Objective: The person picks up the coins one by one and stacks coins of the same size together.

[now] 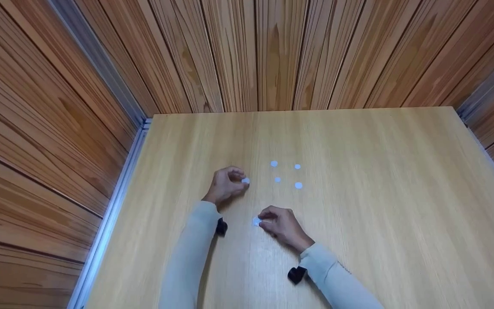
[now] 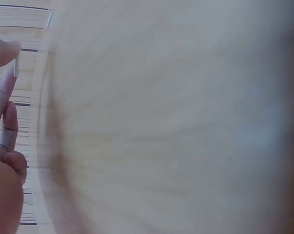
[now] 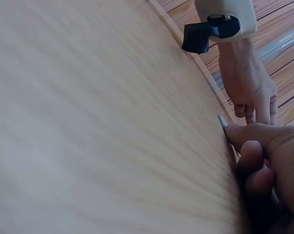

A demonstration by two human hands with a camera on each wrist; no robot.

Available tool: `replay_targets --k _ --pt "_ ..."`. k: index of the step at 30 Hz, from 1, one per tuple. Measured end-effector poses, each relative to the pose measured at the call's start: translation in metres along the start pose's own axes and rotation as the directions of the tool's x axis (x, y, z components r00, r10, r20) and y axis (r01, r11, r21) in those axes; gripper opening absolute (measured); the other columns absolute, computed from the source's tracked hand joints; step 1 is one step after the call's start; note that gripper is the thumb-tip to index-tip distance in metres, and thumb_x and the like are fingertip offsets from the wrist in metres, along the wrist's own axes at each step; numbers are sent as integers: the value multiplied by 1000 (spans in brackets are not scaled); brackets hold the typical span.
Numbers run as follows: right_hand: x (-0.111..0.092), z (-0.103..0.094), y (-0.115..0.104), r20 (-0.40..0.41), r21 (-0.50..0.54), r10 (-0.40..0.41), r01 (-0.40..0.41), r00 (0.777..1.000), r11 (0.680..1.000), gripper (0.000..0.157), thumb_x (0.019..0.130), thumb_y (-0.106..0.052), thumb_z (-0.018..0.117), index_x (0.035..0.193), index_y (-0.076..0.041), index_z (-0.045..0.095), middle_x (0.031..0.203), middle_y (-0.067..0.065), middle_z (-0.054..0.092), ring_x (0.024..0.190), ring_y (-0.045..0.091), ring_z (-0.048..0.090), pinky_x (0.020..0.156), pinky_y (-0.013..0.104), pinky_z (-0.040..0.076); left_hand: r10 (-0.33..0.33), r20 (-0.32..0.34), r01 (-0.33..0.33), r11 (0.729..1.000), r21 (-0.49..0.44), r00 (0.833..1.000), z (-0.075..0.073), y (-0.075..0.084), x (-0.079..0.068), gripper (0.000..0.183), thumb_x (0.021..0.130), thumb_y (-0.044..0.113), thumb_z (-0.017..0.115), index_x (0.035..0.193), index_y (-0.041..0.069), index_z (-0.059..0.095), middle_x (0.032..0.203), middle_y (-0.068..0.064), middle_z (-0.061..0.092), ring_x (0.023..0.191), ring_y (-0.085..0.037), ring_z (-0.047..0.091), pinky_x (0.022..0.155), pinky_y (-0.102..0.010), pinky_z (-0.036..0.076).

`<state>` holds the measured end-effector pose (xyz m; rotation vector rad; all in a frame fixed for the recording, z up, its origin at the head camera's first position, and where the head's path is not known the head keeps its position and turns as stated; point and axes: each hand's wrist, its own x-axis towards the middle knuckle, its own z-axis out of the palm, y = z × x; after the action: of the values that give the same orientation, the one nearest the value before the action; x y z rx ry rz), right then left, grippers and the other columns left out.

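Observation:
Between thumb and fingertips my left hand (image 1: 226, 185) pinches a small white disc (image 1: 245, 180), left of a loose group of similar discs. The left wrist view shows that disc (image 2: 16, 67) edge-on at the fingertips. Nearer the front, my right hand (image 1: 284, 225) grips another white disc (image 1: 256, 221) at its left edge, low over the table. In the right wrist view this disc (image 3: 222, 120) is a thin sliver by the thumb and fingers. Several discs lie flat on the table, among them a far-left one (image 1: 274, 163) and a near-right one (image 1: 299, 185).
The wooden table (image 1: 380, 180) spreads out around both hands. Plank walls (image 1: 272, 56) stand behind it and at the sides, with metal rails (image 1: 114, 189) along the left edge. A black wrist camera (image 1: 296, 275) sits under the right sleeve.

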<state>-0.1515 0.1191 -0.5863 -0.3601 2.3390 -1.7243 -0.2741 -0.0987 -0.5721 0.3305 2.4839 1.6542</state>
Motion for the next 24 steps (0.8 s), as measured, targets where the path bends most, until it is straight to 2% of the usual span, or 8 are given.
replay_targets --k 7,14,24 --pt "0 0 0 -2 -1 -13 13 1000 1000 16 89 -6 75 104 -4 72 97 10 73 57 13 59 50 22 46 24 9 -24 1000 3 1000 -1 1 -12 29 80 5 82 106 4 70 97 -3 72 93 -19 68 87 -35 52" --pt "2 -1 2 0 -31 -16 16 1000 999 14 90 -6 74 104 -5 71 93 3 72 56 10 59 50 24 47 49 47 -49 999 7 998 -3 3 -21 29 80 6 83 106 4 69 97 -3 72 94 -21 68 91 -39 51" --pt "1 0 2 -2 -34 -6 6 1000 999 15 89 -7 74 104 -5 72 96 6 73 55 11 59 50 23 47 91 100 -92 996 5 991 -1 3 -35 29 79 9 83 104 4 69 95 -1 72 93 -19 67 92 -40 50"
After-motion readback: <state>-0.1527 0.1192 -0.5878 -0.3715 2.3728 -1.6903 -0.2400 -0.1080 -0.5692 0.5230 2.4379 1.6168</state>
